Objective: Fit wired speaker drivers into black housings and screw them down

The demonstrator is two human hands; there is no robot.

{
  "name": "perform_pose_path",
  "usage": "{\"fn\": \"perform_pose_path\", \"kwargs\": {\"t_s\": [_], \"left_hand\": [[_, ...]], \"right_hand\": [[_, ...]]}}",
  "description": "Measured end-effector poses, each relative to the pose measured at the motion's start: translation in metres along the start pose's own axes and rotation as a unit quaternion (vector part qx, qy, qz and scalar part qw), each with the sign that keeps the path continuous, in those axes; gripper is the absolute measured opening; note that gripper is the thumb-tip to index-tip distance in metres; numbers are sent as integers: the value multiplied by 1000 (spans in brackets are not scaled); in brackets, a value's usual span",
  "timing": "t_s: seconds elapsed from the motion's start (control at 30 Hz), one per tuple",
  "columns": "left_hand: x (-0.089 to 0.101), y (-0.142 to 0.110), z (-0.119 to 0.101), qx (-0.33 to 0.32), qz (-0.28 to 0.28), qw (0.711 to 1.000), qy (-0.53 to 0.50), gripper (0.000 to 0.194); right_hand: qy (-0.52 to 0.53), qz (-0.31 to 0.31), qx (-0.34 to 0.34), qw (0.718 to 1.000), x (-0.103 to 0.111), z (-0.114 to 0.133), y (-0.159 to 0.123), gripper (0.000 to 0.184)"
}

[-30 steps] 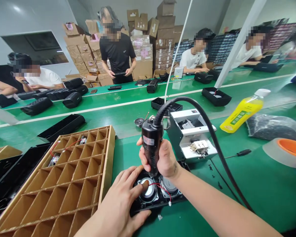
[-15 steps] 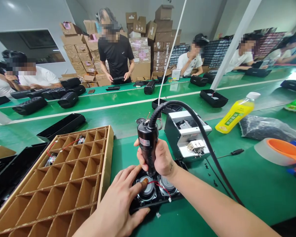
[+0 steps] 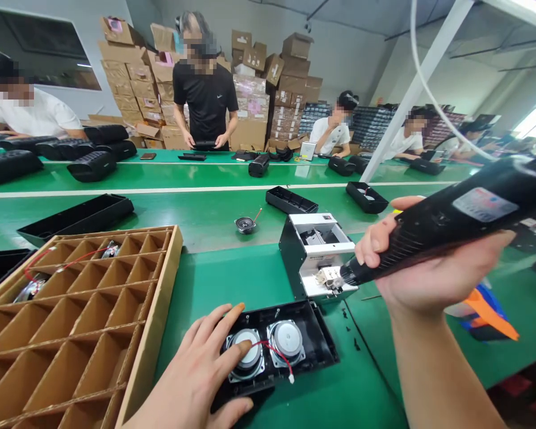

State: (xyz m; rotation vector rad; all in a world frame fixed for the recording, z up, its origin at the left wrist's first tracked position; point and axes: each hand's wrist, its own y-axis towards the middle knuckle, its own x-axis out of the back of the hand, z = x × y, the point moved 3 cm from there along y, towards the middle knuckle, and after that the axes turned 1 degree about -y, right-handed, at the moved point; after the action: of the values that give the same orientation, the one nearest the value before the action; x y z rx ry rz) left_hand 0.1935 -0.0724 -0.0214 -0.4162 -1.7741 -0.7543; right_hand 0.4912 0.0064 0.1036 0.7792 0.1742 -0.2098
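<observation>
My left hand (image 3: 205, 363) lies spread over the left end of a black speaker housing (image 3: 319, 336), steadying it with the thumb at the near edge and a fingertip on the left speaker driver (image 3: 249, 356). A second driver (image 3: 287, 339) sits beside it, with red wires and a white plug (image 3: 291, 378) across the housing. In my right hand (image 3: 422, 292) is a black electric screwdriver (image 3: 429, 232), tilted nearly level. Its tip meets the front outlet of a white and black screw feeder (image 3: 295, 262); whether a screw is on the bit cannot be made out.
A cardboard-divided wooden tray (image 3: 163, 286) at left holds a few drivers. A loose driver (image 3: 245, 224) and empty housings (image 3: 292, 201) lie beyond. Small black screws (image 3: 356, 344) and orange-blue tape (image 3: 491, 313) are at right. Co-workers (image 3: 205, 101) sit and stand across the green bench.
My right hand has lifted the screwdriver off the housing and swung it right, tipping it from upright to nearly level at the feeder. My left hand stays on the housing. The view has shifted.
</observation>
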Motion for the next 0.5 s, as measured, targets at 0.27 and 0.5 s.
{"fn": "perform_pose_path", "kwargs": {"t_s": [0.27,0.5], "left_hand": [[9,-20,6,46,38,998,1,81],[7,-24,8,44,116,992,-18,84]], "right_hand": [[-29,-18,-38,999,22,-34,-6,79],[-52,-42,-62,996,24,-22,-11,80]]}}
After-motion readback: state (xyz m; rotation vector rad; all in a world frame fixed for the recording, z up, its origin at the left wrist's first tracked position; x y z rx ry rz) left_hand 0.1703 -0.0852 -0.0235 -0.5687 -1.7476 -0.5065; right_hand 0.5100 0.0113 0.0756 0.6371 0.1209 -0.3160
